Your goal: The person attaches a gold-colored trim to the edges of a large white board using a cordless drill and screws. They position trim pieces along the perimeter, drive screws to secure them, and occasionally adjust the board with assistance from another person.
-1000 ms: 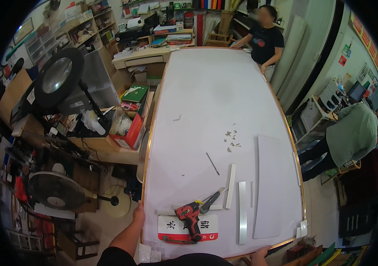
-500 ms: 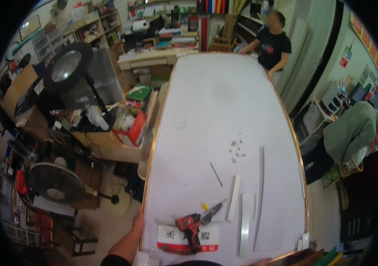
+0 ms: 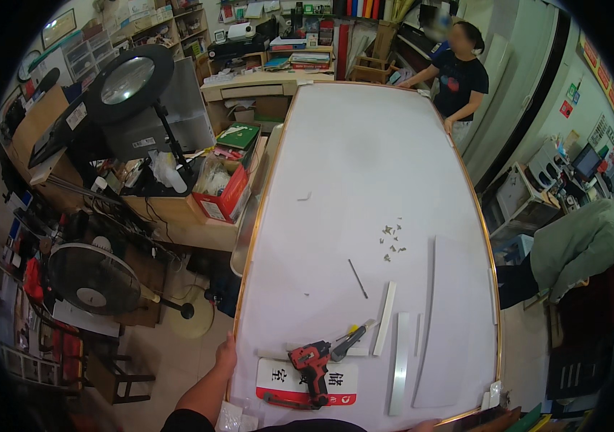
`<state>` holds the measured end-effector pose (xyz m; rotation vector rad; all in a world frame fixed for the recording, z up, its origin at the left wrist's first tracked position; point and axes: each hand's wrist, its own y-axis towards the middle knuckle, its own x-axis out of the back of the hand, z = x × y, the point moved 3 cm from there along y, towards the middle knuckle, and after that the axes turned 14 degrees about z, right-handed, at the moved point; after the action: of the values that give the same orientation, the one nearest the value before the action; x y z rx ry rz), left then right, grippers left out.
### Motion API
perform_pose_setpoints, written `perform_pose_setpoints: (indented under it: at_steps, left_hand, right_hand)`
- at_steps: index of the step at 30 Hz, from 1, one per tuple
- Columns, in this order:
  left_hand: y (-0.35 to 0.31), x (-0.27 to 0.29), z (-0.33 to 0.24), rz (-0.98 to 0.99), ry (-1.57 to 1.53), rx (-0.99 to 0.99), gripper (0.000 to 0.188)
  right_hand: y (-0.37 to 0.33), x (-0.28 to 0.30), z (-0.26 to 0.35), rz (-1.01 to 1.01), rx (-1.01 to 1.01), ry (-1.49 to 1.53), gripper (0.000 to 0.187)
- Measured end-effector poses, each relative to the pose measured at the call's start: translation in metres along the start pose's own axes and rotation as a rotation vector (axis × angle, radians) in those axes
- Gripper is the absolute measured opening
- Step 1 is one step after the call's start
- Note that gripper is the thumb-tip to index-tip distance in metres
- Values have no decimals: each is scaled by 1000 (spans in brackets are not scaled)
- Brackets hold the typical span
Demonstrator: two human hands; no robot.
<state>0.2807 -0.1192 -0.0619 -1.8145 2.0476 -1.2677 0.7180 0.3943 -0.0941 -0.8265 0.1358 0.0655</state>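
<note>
A large white panel (image 3: 364,165) with a thin gold frame stretches away in front of me. My left hand (image 3: 226,354) grips its left edge near the front corner; the fingertips are hidden. Only a sliver of my right hand (image 3: 423,425) shows at the front edge, so its fingers cannot be made out. On the panel's near part, a red and black cordless drill (image 3: 312,367) lies over a white and red sign plate (image 3: 344,379). Beside the drill are a utility knife (image 3: 350,344), white strips (image 3: 385,318), a silver metal strip (image 3: 399,363) and a thin rod (image 3: 358,279).
Small metal pieces (image 3: 391,241) lie scattered mid-panel. A co-worker (image 3: 458,79) holds the far right corner. Another person in green (image 3: 577,237) bends over at the right. On the left stand a fan (image 3: 94,281), a magnifier lamp (image 3: 130,83) and a cluttered desk (image 3: 184,229).
The whole view has shifted slightly, so most things sit a little further right. My left hand stays on the panel's edge. The person in green has leaned somewhat differently.
</note>
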Motion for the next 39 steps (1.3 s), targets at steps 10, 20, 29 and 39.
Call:
perform_pose_setpoints:
  at_steps: [10, 20, 29, 39]
  left_hand:
    - [22, -2, 27, 219, -267, 68, 82]
    - [185, 34, -77, 178, -674, -82, 99]
    - [202, -9, -159, 62, -226, -137, 102]
    - [192, -31, -165, 129, -360, -192, 105]
  right_hand:
    - [-7, 11, 6, -30, 1, -24, 89]
    - [-6, 12, 8, -69, 30, -17, 87]
    - [3, 20, 7, -68, 33, -4, 85]
    - [18, 18, 19, -28, 62, -44, 83]
